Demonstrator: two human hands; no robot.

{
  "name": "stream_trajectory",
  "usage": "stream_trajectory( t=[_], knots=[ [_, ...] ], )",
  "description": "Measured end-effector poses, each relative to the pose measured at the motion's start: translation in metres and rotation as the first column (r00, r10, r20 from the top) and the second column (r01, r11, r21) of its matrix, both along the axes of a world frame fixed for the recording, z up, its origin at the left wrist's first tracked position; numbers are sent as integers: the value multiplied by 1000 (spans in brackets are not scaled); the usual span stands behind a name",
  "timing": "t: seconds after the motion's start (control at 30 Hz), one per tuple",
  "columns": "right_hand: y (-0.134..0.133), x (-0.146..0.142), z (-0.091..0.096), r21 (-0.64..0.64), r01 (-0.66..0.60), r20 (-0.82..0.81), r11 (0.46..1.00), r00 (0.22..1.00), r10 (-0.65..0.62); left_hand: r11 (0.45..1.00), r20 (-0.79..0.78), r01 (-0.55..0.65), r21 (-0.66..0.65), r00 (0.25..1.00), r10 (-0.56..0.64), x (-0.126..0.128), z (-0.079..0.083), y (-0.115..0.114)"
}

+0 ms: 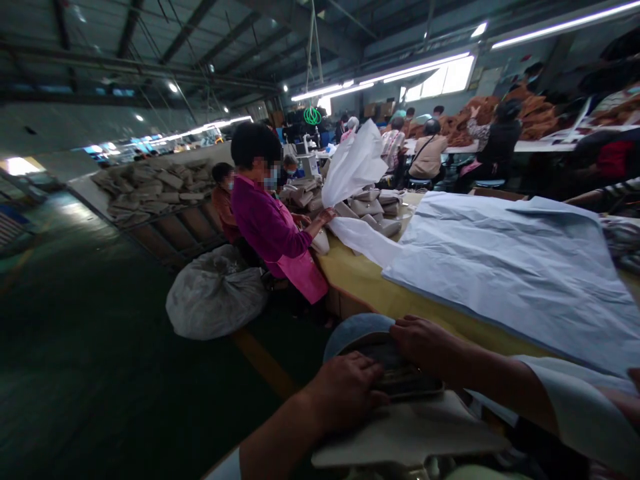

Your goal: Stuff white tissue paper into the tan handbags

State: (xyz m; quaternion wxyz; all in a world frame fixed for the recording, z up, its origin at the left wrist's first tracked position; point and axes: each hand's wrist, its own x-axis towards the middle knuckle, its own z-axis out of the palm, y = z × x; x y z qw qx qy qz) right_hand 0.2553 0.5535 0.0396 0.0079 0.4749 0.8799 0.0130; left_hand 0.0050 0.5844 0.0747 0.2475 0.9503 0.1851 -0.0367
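Low in the view, my left hand (345,387) is closed on the near left edge of a bag (357,327) with a rounded, pale blue-grey flap and a dark opening. On the far right side of the same opening, my right hand (420,340) has its fingers curled over the rim. The inside of the bag is too dark to make out. Under it lies a flat beige piece (410,433), perhaps part of the same bag; I cannot tell.
Crumpled white sheeting (500,267) covers much of the yellow table (370,273). A co-worker in purple (265,220) stands at its far left end, holding thin white paper (355,160) near piled beige bags (370,207). A stuffed sack (215,293) and a full bin (165,227) stand left.
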Motion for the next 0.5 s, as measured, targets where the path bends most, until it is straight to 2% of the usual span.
stream_trajectory(
  t=[0.1,0.2,0.3,0.4,0.47,0.5],
  knots=[
    [-3,6,5,-93,-55,-63,994,997,49,999,-95,-36,-23,995,33,7,2,1],
    [-12,18,10,-190,-68,-334,979,943,0,999,-4,-31,-13,1000,31,-1,-1,0],
    [-24,28,9,-195,131,-488,972,847,-211,992,98,-70,103,993,60,-15,-14,-2],
    [-31,33,6,-328,324,-414,887,795,-443,981,110,-91,171,991,73,-24,-29,-2],
    [-34,34,3,-431,369,-266,824,820,-507,981,218,-111,159,973,75,-31,-38,1],
    [-33,35,1,-456,370,-201,810,843,-498,979,315,-149,141,944,99,-35,-42,4]
  ],
)
